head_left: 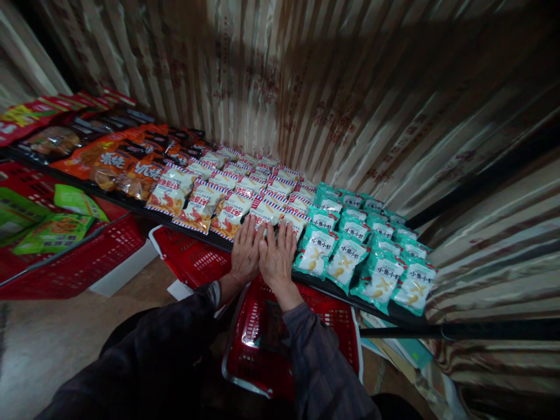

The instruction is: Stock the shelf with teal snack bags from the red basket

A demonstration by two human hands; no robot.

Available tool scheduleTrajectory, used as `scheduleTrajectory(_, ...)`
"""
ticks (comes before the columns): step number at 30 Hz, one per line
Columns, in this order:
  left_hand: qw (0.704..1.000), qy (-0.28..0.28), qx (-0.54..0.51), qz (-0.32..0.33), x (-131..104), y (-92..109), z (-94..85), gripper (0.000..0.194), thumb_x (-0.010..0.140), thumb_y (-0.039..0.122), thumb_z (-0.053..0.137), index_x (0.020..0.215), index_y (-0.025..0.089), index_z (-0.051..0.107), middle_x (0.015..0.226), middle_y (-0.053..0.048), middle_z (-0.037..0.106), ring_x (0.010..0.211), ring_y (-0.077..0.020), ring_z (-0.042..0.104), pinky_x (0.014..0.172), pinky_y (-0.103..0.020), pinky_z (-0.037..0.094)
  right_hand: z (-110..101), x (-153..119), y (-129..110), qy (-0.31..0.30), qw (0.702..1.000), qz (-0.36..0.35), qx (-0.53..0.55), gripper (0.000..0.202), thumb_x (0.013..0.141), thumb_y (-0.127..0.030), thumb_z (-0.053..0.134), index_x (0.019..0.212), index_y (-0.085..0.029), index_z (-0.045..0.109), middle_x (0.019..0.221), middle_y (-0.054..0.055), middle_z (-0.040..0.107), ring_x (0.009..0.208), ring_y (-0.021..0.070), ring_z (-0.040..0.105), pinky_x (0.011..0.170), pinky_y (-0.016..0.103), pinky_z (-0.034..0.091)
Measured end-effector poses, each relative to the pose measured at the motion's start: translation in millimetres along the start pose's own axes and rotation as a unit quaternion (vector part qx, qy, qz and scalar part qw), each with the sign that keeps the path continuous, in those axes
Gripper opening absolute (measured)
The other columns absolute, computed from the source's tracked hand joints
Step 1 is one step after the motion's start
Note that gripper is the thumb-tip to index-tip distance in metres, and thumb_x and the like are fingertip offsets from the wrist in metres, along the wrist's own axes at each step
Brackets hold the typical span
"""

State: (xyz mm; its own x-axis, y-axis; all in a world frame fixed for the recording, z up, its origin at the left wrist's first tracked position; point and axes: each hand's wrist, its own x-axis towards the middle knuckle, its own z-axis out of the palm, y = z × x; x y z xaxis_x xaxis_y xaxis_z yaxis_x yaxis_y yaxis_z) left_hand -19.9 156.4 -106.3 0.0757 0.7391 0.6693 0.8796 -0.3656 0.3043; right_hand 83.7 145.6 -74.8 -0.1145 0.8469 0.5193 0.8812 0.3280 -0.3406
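Note:
Side by side at the front of a dark shelf [219, 240], my left hand [247, 249] and my right hand [278, 252] lie with palms down on white-and-red snack bags [265, 208]. Their fingers are stretched out over the front bags, and neither hand grips anything that shows. The two hands touch or nearly touch at the thumbs. Teal snack bags [317, 248] stand in rows just right of my right hand. More white-and-red bags [199, 204] are lined up to the left of my left hand.
Orange bags [111, 157] and red bags [39, 114] fill the shelf's left part. Below are a red basket [249, 350], another red basket [192, 251], and a left one [118, 245] with green packets [55, 233]. A striped curtain [262, 76] hangs behind; dark poles [481, 331] are at right.

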Motion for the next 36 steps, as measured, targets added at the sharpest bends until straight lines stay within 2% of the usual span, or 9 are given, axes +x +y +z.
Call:
scheduleTrajectory(7,1.000,0.018,0.011,0.007,-1,-2,0.8,0.052,0.098,0.025,0.033,0.147,0.010,0.037,0.159,-0.020,0.025,0.151,-0.0278,0.011,0.118,-0.052,0.024,4,-4,3,0.016,1.000,-0.016,0.007,0.050,0.098,-0.030,0.039,0.145,-0.015,0.044,0.159,0.017,0.029,0.151,0.0294,0.010,0.117,0.059,0.020)
scheduleTrajectory(13,0.999,0.037,0.006,0.034,-3,-5,-0.6,0.053,0.098,0.024,0.033,0.149,0.010,0.034,0.161,-0.020,0.019,0.152,-0.0274,0.005,0.119,-0.053,0.023,-2,-7,2,0.025,0.999,-0.044,0.008,0.050,0.099,-0.032,0.037,0.145,-0.013,0.044,0.159,0.018,0.028,0.152,0.0280,0.008,0.118,0.057,0.021)
scheduleTrajectory(23,0.999,0.030,0.005,0.017,-2,-9,-1.5,0.054,0.098,0.029,0.039,0.149,0.011,0.036,0.162,-0.019,0.014,0.151,-0.0296,0.005,0.119,-0.055,0.022,-11,-28,0,0.023,0.995,-0.092,0.029,0.054,0.100,-0.029,0.035,0.151,-0.013,0.031,0.159,0.017,0.029,0.152,0.0261,0.006,0.118,0.057,0.023)
scheduleTrajectory(27,0.998,0.055,0.004,-0.006,3,-13,-6.1,0.057,0.097,0.034,0.043,0.148,0.010,0.036,0.162,-0.019,0.012,0.151,-0.0317,0.008,0.119,-0.057,0.019,-22,-48,1,0.034,0.992,-0.116,0.044,0.057,0.099,-0.025,0.036,0.153,-0.014,0.025,0.160,0.016,0.028,0.152,0.0267,0.009,0.117,0.056,0.027)
scheduleTrajectory(31,0.998,0.058,0.006,-0.018,6,-12,-9.7,0.056,0.096,0.033,0.042,0.147,0.009,0.037,0.162,-0.020,0.015,0.151,-0.0316,0.008,0.119,-0.056,0.019,-31,-80,7,0.015,0.991,-0.124,0.049,0.058,0.099,-0.022,0.035,0.155,-0.017,0.021,0.159,0.016,0.030,0.151,0.0264,0.015,0.117,0.056,0.029)
scheduleTrajectory(33,0.999,0.043,0.002,0.002,4,-8,-14.5,0.054,0.096,0.030,0.041,0.146,0.009,0.039,0.161,-0.021,0.019,0.151,-0.0311,0.007,0.119,-0.056,0.019,-35,-98,13,0.007,0.992,-0.119,0.046,0.057,0.099,-0.023,0.035,0.154,-0.016,0.022,0.158,0.017,0.031,0.151,0.0267,0.017,0.116,0.056,0.030)
scheduleTrajectory(36,0.997,0.017,-0.030,0.065,-3,6,-27.0,0.050,0.096,0.027,0.040,0.143,0.009,0.042,0.157,-0.020,0.029,0.151,-0.0295,0.008,0.119,-0.056,0.022,-43,-125,26,-0.012,0.995,-0.093,0.045,0.055,0.100,-0.023,0.035,0.153,-0.017,0.025,0.157,0.016,0.034,0.150,0.0259,0.019,0.115,0.056,0.032)
